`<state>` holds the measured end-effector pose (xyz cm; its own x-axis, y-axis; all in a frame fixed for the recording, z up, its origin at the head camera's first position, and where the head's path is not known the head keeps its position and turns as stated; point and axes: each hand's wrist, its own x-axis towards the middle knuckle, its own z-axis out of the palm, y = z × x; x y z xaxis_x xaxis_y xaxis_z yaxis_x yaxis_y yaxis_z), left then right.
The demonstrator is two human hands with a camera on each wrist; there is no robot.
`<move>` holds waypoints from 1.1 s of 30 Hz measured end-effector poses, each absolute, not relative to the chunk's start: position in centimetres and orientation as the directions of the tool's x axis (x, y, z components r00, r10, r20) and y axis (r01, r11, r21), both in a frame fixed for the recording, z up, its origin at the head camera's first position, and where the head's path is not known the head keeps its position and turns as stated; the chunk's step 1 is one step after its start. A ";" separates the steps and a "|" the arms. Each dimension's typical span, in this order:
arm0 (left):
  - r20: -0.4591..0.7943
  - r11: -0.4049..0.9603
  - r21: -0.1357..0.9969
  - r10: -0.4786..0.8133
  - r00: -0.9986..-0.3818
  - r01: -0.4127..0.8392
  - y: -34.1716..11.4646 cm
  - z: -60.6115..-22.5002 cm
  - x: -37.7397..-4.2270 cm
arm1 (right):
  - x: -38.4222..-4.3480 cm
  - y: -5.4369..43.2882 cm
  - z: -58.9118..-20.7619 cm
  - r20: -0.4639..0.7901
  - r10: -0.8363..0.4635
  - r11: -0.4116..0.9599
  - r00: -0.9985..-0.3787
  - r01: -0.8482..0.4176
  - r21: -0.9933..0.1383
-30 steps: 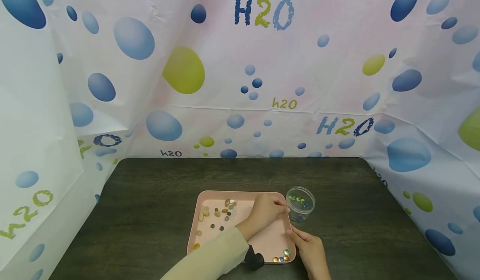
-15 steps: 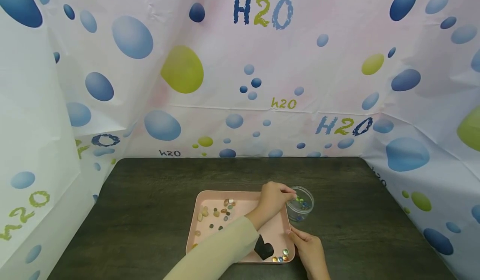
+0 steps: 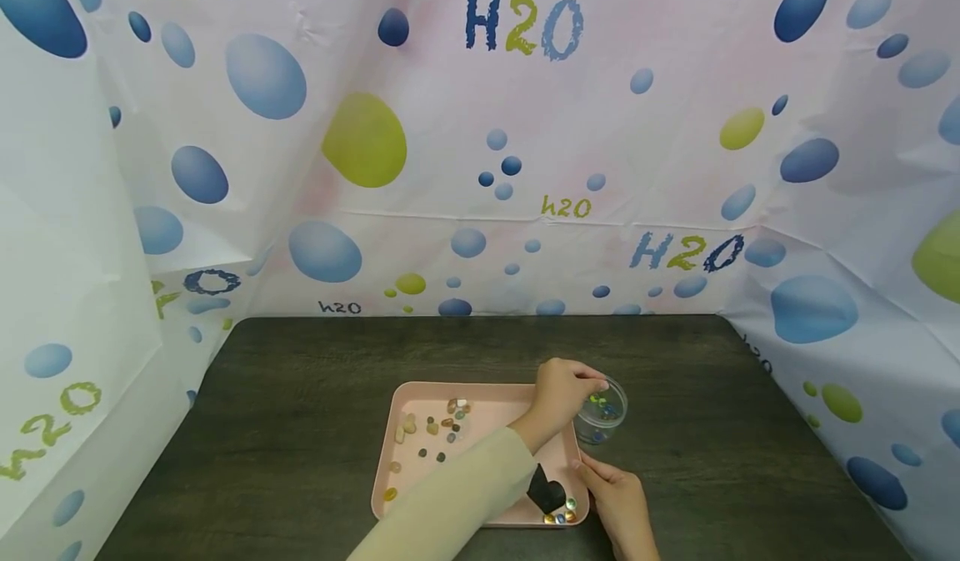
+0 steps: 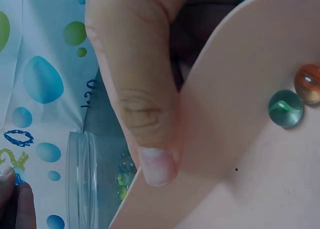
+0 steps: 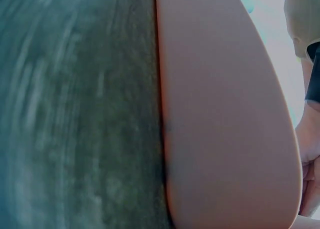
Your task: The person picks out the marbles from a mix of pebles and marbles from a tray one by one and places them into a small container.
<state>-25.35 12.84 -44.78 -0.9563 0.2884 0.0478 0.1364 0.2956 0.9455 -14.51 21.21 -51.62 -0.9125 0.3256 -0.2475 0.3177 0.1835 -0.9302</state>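
My left hand (image 3: 558,390) pinches a small bluish glass marble (image 4: 20,176) between fingertips and thumb, above the clear round jar (image 3: 596,434). In the jar lie several green and blue marbles. My right hand (image 3: 624,503) grips the right edge of the pink tray (image 3: 510,403), its thumb (image 4: 159,165) over the rim on the inside; the fingers are largely hidden by the tray wall. A green marble (image 4: 285,109) and an orange marble (image 4: 307,84) lie in the tray's near right corner.
Several small stones (image 3: 432,428) are scattered over the tray's left half, with an amber stone (image 3: 390,494) near its left edge. The jar stands on the dark wooden table (image 3: 315,403) just beyond the tray's right edge. A patterned sheet (image 3: 435,277) hangs behind.
My left hand has moved right and away from me, from the tray's right rim to over the jar. The right hand keeps its hold on the tray, which stays put.
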 end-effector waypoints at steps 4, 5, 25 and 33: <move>0.055 0.284 0.949 0.279 -0.959 0.137 12.9 -45.0 -25.6 | -14.6 21.2 -51.6 -0.248 0.331 0.193 -0.910 0.323 -0.926; 0.055 0.280 0.950 0.277 -0.959 0.135 12.9 -45.1 -25.6 | -14.6 21.2 -51.6 -0.249 0.331 0.192 -0.910 0.323 -0.927; 0.052 0.299 0.946 0.256 -0.965 0.130 12.8 -46.1 -26.0 | -14.6 21.1 -51.8 -0.240 0.333 0.175 -0.912 0.310 -0.935; 0.079 0.306 0.939 0.257 -0.963 0.158 12.1 -46.3 -26.0 | -14.6 21.2 -51.8 -0.238 0.318 0.163 -0.918 0.300 -0.940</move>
